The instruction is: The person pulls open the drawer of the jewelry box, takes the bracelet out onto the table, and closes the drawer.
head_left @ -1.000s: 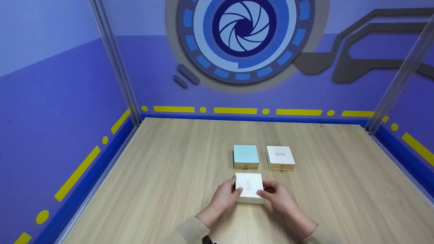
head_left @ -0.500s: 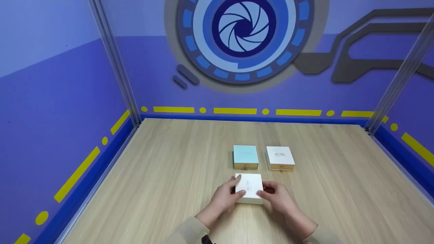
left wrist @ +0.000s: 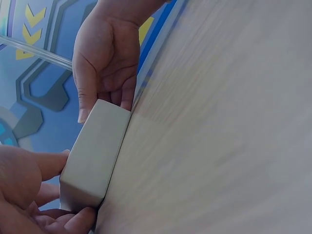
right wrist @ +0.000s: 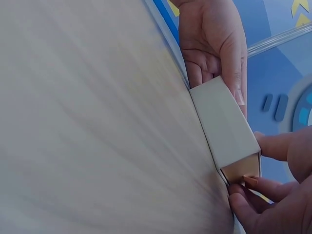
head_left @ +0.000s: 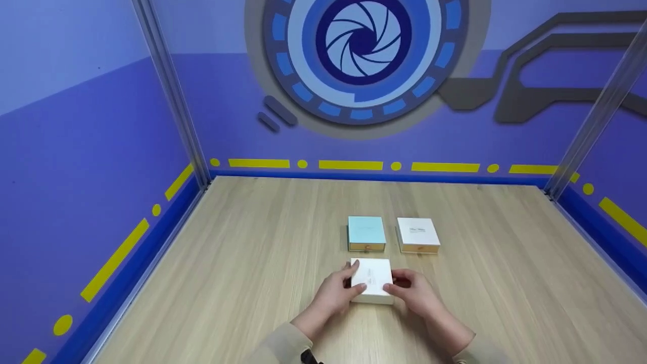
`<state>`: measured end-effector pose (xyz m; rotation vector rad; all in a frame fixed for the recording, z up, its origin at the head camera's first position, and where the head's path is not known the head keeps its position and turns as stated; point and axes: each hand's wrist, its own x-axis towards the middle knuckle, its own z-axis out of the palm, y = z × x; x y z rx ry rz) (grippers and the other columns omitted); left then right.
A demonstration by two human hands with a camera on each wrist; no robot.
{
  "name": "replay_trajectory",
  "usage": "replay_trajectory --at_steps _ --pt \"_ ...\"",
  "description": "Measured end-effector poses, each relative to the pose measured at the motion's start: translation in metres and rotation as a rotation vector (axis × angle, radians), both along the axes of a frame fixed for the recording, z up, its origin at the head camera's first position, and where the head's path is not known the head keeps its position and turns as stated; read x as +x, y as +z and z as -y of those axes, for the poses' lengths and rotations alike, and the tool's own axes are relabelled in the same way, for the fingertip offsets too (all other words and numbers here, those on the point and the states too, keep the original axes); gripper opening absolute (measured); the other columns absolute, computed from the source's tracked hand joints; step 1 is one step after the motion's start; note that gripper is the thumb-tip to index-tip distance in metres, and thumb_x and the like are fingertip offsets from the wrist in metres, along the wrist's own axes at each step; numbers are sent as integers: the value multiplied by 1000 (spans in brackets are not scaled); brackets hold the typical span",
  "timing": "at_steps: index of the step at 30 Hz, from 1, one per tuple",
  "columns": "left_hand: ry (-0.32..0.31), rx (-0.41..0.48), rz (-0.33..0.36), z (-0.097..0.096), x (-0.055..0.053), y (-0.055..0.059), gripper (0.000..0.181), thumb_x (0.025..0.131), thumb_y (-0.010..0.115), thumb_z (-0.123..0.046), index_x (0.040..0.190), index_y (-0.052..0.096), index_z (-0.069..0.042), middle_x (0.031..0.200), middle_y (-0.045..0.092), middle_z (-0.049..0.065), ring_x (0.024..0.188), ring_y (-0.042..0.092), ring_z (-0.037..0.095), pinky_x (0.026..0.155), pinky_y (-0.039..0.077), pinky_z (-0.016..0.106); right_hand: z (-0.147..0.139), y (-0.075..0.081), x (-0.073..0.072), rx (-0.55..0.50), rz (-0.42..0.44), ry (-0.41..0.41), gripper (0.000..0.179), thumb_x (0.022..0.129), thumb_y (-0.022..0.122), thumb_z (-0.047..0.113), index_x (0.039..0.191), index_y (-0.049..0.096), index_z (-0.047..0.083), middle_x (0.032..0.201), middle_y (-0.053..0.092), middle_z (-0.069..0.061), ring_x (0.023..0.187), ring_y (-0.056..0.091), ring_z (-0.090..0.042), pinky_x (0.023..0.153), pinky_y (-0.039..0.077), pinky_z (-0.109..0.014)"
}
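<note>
A white drawer box with faint print on its lid lies on the table between both hands. My left hand grips its left side, thumb and index finger on the lid. At the right side my right hand holds the box with the thumb on the lid's edge. The right wrist view shows a tan drawer front on that side, with right-hand fingers at its small orange-brown pull tab. In the left wrist view the box's plain long side faces the camera.
Behind the held box sit a light-blue drawer box and, to its right, another white drawer box, both with tan fronts facing me. The wooden table is bordered by blue-purple walls with metal corner posts.
My left index finger has come up from the side onto the lid, and the left thumb has slid slightly further in. The right hand and all the boxes look unmoved.
</note>
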<state>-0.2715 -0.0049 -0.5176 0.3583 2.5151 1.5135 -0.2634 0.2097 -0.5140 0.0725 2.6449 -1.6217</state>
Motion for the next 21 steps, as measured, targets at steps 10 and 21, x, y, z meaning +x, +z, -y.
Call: replay_trajectory --at_steps 10,21 --pt "7 6 -5 -3 -2 -1 63 99 70 -24 155 45 -9 163 35 25 153 33 41 125 29 55 -6 2 -5 -62 99 -55 38 104 61 23 128 64 -8 110 72 -15 95 69 -17 84 62 -35" --pt "-1 19 12 -2 0 1 63 100 69 -23 155 43 -8 165 32 23 155 30 40 126 27 55 -13 -3 -9 -60 47 -10 23 99 65 8 113 72 -9 93 75 -9 84 70 -15 73 59 -28"
